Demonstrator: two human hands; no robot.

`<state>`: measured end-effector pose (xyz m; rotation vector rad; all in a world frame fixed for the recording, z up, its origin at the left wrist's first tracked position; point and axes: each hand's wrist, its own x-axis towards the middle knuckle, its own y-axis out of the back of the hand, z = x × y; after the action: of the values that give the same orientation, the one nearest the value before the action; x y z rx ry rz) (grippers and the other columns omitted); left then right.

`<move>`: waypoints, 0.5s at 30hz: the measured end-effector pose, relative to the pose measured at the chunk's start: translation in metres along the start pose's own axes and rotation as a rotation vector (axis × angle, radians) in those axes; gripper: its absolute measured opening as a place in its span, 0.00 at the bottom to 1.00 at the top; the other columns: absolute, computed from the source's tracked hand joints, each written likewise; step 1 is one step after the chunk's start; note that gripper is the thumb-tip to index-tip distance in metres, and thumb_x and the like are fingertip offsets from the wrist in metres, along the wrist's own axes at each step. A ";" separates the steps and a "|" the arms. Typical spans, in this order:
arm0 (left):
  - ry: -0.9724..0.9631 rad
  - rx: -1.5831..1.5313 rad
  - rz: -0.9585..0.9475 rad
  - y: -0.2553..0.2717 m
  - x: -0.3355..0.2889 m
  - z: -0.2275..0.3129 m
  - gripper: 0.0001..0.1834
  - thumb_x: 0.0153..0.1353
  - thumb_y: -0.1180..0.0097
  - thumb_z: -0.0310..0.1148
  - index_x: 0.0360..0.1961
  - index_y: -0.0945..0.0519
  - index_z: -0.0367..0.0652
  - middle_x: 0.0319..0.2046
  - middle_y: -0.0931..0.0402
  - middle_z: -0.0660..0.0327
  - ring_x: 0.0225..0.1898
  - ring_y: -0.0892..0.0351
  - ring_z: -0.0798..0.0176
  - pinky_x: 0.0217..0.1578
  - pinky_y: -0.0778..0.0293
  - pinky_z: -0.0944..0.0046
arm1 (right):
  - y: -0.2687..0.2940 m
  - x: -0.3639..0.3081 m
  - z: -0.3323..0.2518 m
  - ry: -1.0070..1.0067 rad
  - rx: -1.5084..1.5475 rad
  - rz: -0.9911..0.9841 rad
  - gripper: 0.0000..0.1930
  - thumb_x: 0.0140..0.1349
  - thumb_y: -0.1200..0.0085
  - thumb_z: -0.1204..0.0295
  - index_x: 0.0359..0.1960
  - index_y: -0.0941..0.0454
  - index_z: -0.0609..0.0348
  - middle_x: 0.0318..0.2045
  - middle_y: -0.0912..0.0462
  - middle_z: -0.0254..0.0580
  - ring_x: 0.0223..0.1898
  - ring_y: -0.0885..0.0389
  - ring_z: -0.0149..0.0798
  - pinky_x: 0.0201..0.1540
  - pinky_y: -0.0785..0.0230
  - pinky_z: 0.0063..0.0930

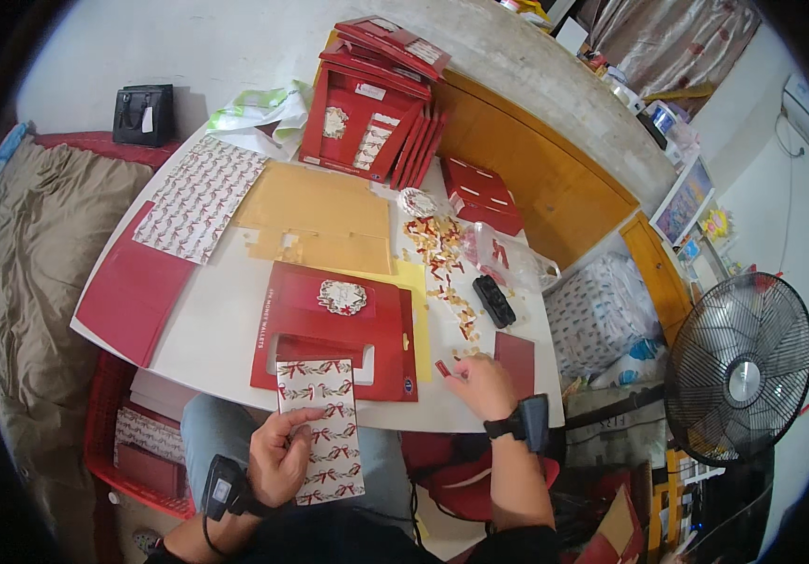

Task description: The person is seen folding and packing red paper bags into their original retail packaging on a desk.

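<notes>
My left hand (279,456) grips a tall white card wallet (334,461) printed with greenery and red bows, held upright at the table's near edge. My right hand (482,387) is closed with its fingertips on a small red piece (442,368), a little to the right of the wallet. Just beyond the wallet lies a flat red cardboard package (277,305) with a cut-out window and a silvery oval label (342,297). A plain dark red card (515,362) lies to the right of my right hand.
Small gold and red pieces (447,273) lie scattered beside a black tray-like object (494,301). Red packages (353,103) are stacked at the back. Patterned sheets (202,193), red sheets (132,296) and tan card (320,202) cover the left side. A fan (743,381) stands right.
</notes>
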<state>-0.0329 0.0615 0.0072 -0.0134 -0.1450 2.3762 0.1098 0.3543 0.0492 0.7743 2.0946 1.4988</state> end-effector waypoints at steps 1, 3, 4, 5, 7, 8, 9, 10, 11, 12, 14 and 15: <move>-0.002 -0.002 -0.004 -0.001 0.000 0.000 0.13 0.63 0.53 0.19 0.47 0.20 0.34 0.40 0.21 0.51 0.40 0.20 0.64 0.44 0.26 0.67 | -0.005 -0.004 -0.003 -0.025 -0.089 0.016 0.11 0.53 0.42 0.64 0.28 0.19 0.61 0.34 0.19 0.52 0.38 0.19 0.54 0.40 0.26 0.44; -0.025 -0.004 -0.007 -0.003 -0.001 0.001 0.13 0.63 0.53 0.19 0.46 0.20 0.35 0.39 0.21 0.51 0.40 0.20 0.65 0.43 0.26 0.68 | -0.010 -0.006 -0.008 -0.052 -0.174 0.022 0.11 0.52 0.43 0.67 0.29 0.20 0.64 0.35 0.19 0.56 0.38 0.19 0.55 0.43 0.26 0.47; -0.026 -0.004 -0.008 -0.002 -0.001 0.000 0.13 0.63 0.53 0.19 0.46 0.20 0.35 0.39 0.21 0.51 0.40 0.20 0.65 0.43 0.26 0.68 | -0.009 -0.007 -0.010 -0.053 -0.174 0.025 0.11 0.52 0.43 0.67 0.29 0.20 0.64 0.35 0.19 0.56 0.38 0.19 0.55 0.43 0.26 0.47; -0.011 0.024 -0.015 -0.002 -0.002 -0.001 0.13 0.63 0.53 0.19 0.46 0.20 0.35 0.39 0.21 0.52 0.39 0.20 0.65 0.43 0.26 0.68 | -0.007 -0.009 -0.012 -0.062 -0.160 0.023 0.10 0.51 0.42 0.68 0.29 0.20 0.64 0.35 0.19 0.56 0.38 0.19 0.55 0.42 0.26 0.47; 0.003 0.055 -0.020 -0.001 -0.003 -0.001 0.13 0.63 0.53 0.19 0.46 0.20 0.36 0.39 0.21 0.52 0.39 0.20 0.65 0.42 0.26 0.68 | -0.007 -0.010 -0.014 -0.068 -0.143 0.023 0.10 0.50 0.42 0.69 0.29 0.20 0.64 0.35 0.19 0.56 0.38 0.19 0.55 0.42 0.26 0.47; -0.010 0.049 -0.011 -0.001 -0.003 -0.001 0.13 0.63 0.53 0.19 0.46 0.19 0.36 0.39 0.21 0.52 0.39 0.20 0.65 0.42 0.26 0.68 | -0.007 -0.010 -0.013 -0.059 -0.124 0.016 0.09 0.50 0.41 0.70 0.29 0.21 0.64 0.35 0.19 0.56 0.38 0.19 0.55 0.42 0.26 0.46; -0.024 0.042 -0.002 -0.002 -0.004 0.000 0.13 0.63 0.53 0.20 0.46 0.19 0.36 0.39 0.21 0.53 0.39 0.20 0.64 0.42 0.26 0.67 | -0.007 -0.011 -0.012 -0.049 -0.106 0.009 0.09 0.49 0.41 0.70 0.29 0.21 0.64 0.35 0.19 0.56 0.38 0.19 0.55 0.41 0.27 0.45; -0.025 0.043 -0.001 -0.001 -0.004 0.000 0.13 0.63 0.53 0.20 0.46 0.19 0.36 0.39 0.21 0.53 0.39 0.20 0.64 0.42 0.26 0.67 | -0.006 -0.013 -0.011 -0.048 -0.105 0.010 0.09 0.49 0.41 0.70 0.29 0.21 0.64 0.35 0.19 0.56 0.38 0.19 0.55 0.41 0.27 0.45; -0.064 0.059 0.006 -0.001 -0.003 -0.001 0.13 0.63 0.53 0.20 0.46 0.19 0.36 0.39 0.21 0.52 0.39 0.19 0.63 0.42 0.25 0.66 | -0.006 -0.014 -0.009 -0.036 -0.063 0.027 0.09 0.49 0.40 0.70 0.29 0.21 0.63 0.34 0.19 0.55 0.37 0.19 0.54 0.40 0.27 0.45; -0.102 0.075 0.013 -0.001 -0.003 -0.002 0.13 0.63 0.53 0.20 0.46 0.19 0.36 0.39 0.21 0.52 0.39 0.19 0.62 0.43 0.25 0.66 | -0.006 -0.016 -0.008 -0.027 -0.020 0.043 0.09 0.49 0.40 0.70 0.29 0.22 0.63 0.33 0.19 0.54 0.37 0.19 0.53 0.39 0.27 0.44; -0.061 0.061 0.001 -0.001 -0.004 0.002 0.13 0.63 0.53 0.20 0.46 0.19 0.36 0.39 0.21 0.51 0.40 0.19 0.62 0.43 0.25 0.65 | -0.006 -0.018 -0.006 -0.041 0.028 0.025 0.10 0.49 0.40 0.70 0.29 0.22 0.63 0.33 0.19 0.52 0.37 0.19 0.53 0.39 0.27 0.43; -0.020 0.045 -0.012 -0.002 -0.004 0.004 0.13 0.63 0.53 0.20 0.46 0.19 0.36 0.39 0.21 0.50 0.40 0.19 0.61 0.44 0.25 0.65 | -0.005 -0.019 -0.005 -0.057 0.075 0.007 0.10 0.49 0.39 0.70 0.29 0.23 0.63 0.32 0.18 0.51 0.37 0.19 0.52 0.38 0.27 0.42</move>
<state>-0.0286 0.0595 0.0117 0.0320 -0.1009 2.3674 0.1197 0.3368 0.0465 0.8423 2.1176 1.3920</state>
